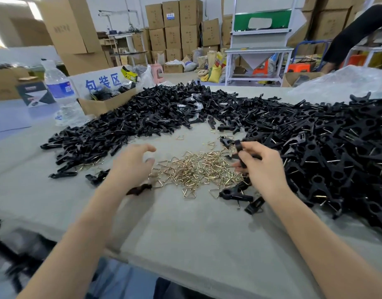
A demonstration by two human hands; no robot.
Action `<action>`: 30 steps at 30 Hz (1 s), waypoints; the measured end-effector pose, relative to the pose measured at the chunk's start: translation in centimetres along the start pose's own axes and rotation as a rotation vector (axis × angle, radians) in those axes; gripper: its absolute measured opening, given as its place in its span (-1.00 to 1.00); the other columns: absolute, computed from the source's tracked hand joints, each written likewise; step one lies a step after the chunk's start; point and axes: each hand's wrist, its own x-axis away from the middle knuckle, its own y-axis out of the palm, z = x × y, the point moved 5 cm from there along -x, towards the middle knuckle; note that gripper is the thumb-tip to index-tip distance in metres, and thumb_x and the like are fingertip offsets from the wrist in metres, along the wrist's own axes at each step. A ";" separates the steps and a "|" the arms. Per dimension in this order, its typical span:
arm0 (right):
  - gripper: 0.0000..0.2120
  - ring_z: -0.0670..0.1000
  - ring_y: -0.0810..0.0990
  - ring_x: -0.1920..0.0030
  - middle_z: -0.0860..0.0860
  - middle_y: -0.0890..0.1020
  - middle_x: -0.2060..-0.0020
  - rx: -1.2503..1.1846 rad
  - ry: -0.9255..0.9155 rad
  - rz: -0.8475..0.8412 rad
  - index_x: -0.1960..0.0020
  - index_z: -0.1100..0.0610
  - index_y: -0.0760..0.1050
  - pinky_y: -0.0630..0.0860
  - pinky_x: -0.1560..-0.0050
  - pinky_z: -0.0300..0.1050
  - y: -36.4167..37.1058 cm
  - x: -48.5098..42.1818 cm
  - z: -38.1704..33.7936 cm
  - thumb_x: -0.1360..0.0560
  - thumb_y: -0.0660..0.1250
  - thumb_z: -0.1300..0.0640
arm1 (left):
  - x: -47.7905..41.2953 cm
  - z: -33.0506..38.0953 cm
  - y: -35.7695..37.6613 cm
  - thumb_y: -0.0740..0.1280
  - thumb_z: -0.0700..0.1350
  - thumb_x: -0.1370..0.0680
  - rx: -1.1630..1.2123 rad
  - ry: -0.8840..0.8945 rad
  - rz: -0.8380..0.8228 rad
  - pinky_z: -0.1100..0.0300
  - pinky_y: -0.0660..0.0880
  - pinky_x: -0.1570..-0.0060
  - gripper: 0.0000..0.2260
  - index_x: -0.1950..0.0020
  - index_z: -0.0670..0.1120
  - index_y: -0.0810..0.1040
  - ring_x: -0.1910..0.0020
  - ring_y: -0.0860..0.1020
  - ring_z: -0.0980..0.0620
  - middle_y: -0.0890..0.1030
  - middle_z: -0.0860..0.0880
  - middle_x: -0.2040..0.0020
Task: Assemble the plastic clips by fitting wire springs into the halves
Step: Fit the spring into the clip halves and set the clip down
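Right hand (257,162) grips a black clip half (238,147), fingers curled round its tail end, head end sticking up; could be two halves stacked, the view is too dark to say. Left hand (131,162) hovers over the left edge of the wire springs (198,169), fingers loosely curled, thumb apart from them, nothing visibly held. The springs are small brass-coloured bent triangles, heaped loosely in front of the person between both hands. I judge them light, stiff and springy, prone to tangle and skitter; best pinched at a corner and lifted singly. The halves look like hard moulded plastic, light, rigid and not fragile; hold at the flat tail, leaving the ring end free for the wire. Heaps of black parts on both sides: the left heap (121,117), and the right heap (326,152) showing wire ends, so probably finished clips. The table (185,229) is covered in grey matte sheet, which should give fair grip. Water bottle (60,89) and an open cardboard box (103,103) sit at far left. Warehouse room behind: stacked cartons (177,29), a white workbench (257,61).
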 end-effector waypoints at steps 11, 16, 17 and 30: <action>-0.69 -0.05 0.64 0.36 -0.01 0.64 0.22 0.120 -0.066 0.042 0.11 -0.06 0.53 0.57 0.31 -0.20 -0.1 0.5 -0.4 -0.53 0.24 0.35 | -0.2 -6.0 -3.5 0.32 -0.09 -0.58 -0.123 -0.227 0.194 -0.21 0.36 -0.25 -0.83 -0.14 -0.03 0.61 -0.07 0.55 -0.21 0.65 -0.13 -0.04; -0.71 0.00 0.64 0.33 0.00 0.66 0.36 -0.011 0.018 0.043 0.14 0.01 0.56 0.62 0.20 -0.12 -0.3 0.2 0.2 -0.54 0.23 0.36 | -2.3 -2.9 -3.8 0.31 -0.04 -0.58 -0.068 -0.149 0.248 -0.01 0.51 -0.02 -0.81 -0.06 -0.14 0.59 0.05 0.56 -0.15 0.63 -0.14 0.02; -0.71 -0.05 0.63 0.34 -0.01 0.66 0.38 -0.072 0.045 0.040 0.13 0.03 0.56 0.61 0.23 -0.19 -0.3 0.1 0.4 -0.54 0.22 0.38 | -2.6 -1.6 -3.7 0.34 -0.06 -0.56 0.011 -0.094 0.257 0.08 0.50 0.09 -0.84 -0.03 -0.13 0.58 0.12 0.56 -0.07 0.63 -0.10 0.07; -0.80 -0.05 0.61 0.34 0.09 0.67 0.18 -0.533 0.256 0.030 0.01 0.17 0.57 0.57 0.30 -0.24 -0.1 -0.1 0.7 -0.56 0.22 0.37 | 0.3 12.4 6.8 0.38 -0.25 -0.52 1.364 0.080 -0.182 0.25 0.50 0.10 -0.93 0.07 -0.10 0.54 0.28 0.53 0.13 0.67 0.06 0.27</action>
